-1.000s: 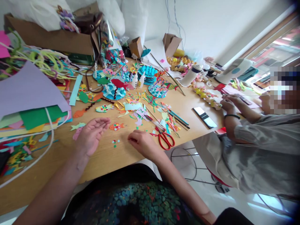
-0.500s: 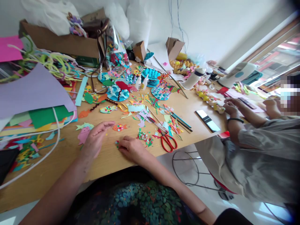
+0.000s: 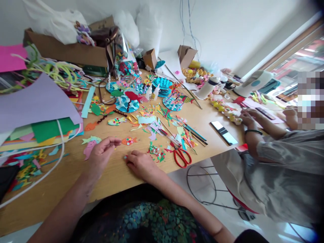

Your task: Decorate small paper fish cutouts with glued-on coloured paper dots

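Hovering just left of the dotted fish [image 3: 129, 140] in the head view, the left hand [image 3: 102, 152] has its fingers side by side and loosely bent, the tips pointing toward the fish's nose. Whether thumb and fingertips meet, or pinch something small, I cannot tell. The fish, orange with coloured spots, lies flat on the table [image 3: 108, 180], near both hands and beyond the right one.

The right hand [image 3: 141, 163] rests on the table, palm down, its fingers close together and curled under. A small dot [image 3: 125, 157] shows at its fingertips; whether they grip anything is hidden.

Beside the left hand lie a pink fish [image 3: 89, 149] and, partly under that, a pale green fish [image 3: 91, 139]. Farther back is a cream fish [image 3: 117, 121] with spots. To the right of the right hand come small scraps [image 3: 157, 151], then red-handled scissors [image 3: 182, 158] lying near the table edge, with pencils [image 3: 194, 133] behind them. Two glue bottles [image 3: 149, 91] stand upright beyond, among blue wave-patterned discs [image 3: 127, 106].

At far right, past a phone [image 3: 223, 133], a co-worker's hand [image 3: 247, 118] is near a row of yellow pieces [image 3: 220, 108].
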Available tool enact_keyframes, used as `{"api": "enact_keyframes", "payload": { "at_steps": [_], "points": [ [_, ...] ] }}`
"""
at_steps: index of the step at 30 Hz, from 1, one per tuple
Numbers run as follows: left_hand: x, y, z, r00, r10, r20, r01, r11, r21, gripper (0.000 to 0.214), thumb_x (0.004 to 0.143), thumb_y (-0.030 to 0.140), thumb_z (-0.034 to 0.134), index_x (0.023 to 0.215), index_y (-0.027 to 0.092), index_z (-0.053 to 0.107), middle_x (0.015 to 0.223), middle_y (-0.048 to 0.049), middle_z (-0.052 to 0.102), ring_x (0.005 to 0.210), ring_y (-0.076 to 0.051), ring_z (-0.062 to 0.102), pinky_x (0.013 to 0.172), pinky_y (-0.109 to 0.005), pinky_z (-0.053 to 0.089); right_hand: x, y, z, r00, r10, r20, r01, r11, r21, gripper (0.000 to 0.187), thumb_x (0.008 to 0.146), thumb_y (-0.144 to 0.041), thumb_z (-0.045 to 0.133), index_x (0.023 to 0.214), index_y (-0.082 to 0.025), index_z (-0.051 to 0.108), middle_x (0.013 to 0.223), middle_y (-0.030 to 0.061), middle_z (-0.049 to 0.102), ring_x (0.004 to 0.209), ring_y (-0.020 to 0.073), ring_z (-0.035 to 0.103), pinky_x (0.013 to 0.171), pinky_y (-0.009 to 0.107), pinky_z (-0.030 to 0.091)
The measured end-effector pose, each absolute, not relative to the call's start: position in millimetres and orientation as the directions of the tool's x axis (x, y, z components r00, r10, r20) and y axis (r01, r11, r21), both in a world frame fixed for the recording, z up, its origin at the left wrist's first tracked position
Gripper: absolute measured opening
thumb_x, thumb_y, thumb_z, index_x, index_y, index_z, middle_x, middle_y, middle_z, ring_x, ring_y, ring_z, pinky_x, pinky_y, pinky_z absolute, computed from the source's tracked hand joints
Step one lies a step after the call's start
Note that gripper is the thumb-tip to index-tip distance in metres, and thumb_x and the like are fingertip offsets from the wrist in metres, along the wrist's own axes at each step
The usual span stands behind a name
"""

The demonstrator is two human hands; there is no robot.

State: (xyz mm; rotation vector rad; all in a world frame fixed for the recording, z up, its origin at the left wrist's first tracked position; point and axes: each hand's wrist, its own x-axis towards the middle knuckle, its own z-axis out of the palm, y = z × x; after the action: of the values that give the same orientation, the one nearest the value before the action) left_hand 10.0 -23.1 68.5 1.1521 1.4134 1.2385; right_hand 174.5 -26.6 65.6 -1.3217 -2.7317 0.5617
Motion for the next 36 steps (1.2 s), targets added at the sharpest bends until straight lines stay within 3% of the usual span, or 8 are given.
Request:
{"api": "enact_keyframes", "payload": {
  "at_steps": [8, 15, 25, 28, 32, 36],
  "points": [
    [8, -28, 68, -0.085, 0.989, -0.119, 0.135, 0.130, 0.982, 0.011, 0.065, 0.020, 0.057, 0.072, 0.021, 0.066, 0.074, -0.0019, 0.066, 0.076, -0.019, 0.060, 0.077, -0.031, 0.046, 174, -28, 60, -0.602, 0.795, -0.076, 0.750, 0.530, -0.396, 0.016, 0.083, -0.019, 0.047, 0.088, -0.016, 0.062, 0.088, 0.0053, 0.062, 0.074, 0.0133, 0.057, 0.063, 0.022, 0.039],
    [1, -32, 63, -0.085, 0.992, -0.091, 0.160, 0.103, 0.982, 0.013, 0.066, 0.023, 0.057, 0.076, 0.022, 0.067, 0.076, -0.0018, 0.067, 0.076, -0.019, 0.060, 0.074, -0.029, 0.046, 185, -25, 65, -0.575, 0.817, -0.039, 0.692, 0.461, -0.556, 0.016, 0.079, -0.009, 0.049, 0.085, -0.015, 0.062, 0.084, 0.0039, 0.062, 0.074, 0.0110, 0.055, 0.068, 0.019, 0.039],
    [-1, -35, 62, -0.073, 0.988, -0.138, 0.155, 0.148, 0.977, 0.010, 0.067, 0.019, 0.060, 0.074, 0.021, 0.067, 0.072, -0.0015, 0.066, 0.071, -0.018, 0.058, 0.069, -0.026, 0.044, 188, -21, 71, -0.599, 0.793, -0.111, 0.720, 0.472, -0.509, 0.015, 0.078, -0.010, 0.051, 0.087, -0.015, 0.062, 0.087, 0.0047, 0.061, 0.078, 0.0122, 0.055, 0.069, 0.020, 0.039],
    [-1, -36, 64, -0.085, 0.986, -0.147, 0.157, 0.159, 0.975, 0.011, 0.066, 0.017, 0.061, 0.073, 0.022, 0.068, 0.071, -0.0011, 0.065, 0.071, -0.018, 0.058, 0.068, -0.026, 0.043, 186, -23, 73, -0.598, 0.788, -0.146, 0.754, 0.493, -0.434, 0.016, 0.080, -0.013, 0.050, 0.089, -0.017, 0.062, 0.090, 0.0049, 0.061, 0.078, 0.0130, 0.056, 0.067, 0.021, 0.039],
    [6, -36, 62, -0.017, 0.999, -0.051, 0.277, 0.053, 0.959, 0.012, 0.060, 0.013, 0.066, 0.065, 0.025, 0.068, 0.071, -0.0010, 0.064, 0.071, -0.019, 0.055, 0.073, -0.025, 0.040, 181, -27, 74, -0.570, 0.801, -0.183, 0.799, 0.490, -0.348, 0.016, 0.081, -0.018, 0.049, 0.090, -0.016, 0.062, 0.092, 0.0069, 0.061, 0.075, 0.0152, 0.057, 0.063, 0.023, 0.039],
    [14, -34, 55, 0.039, 0.998, 0.045, 0.408, -0.057, 0.911, 0.014, 0.060, 0.013, 0.066, 0.063, 0.027, 0.066, 0.068, -0.0002, 0.061, 0.068, -0.019, 0.053, 0.074, -0.028, 0.040, 184, -25, 68, -0.557, 0.821, -0.125, 0.762, 0.445, -0.471, 0.012, 0.077, -0.013, 0.050, 0.082, -0.015, 0.061, 0.085, 0.0049, 0.061, 0.073, 0.0134, 0.055, 0.064, 0.022, 0.039]
  ]
}}
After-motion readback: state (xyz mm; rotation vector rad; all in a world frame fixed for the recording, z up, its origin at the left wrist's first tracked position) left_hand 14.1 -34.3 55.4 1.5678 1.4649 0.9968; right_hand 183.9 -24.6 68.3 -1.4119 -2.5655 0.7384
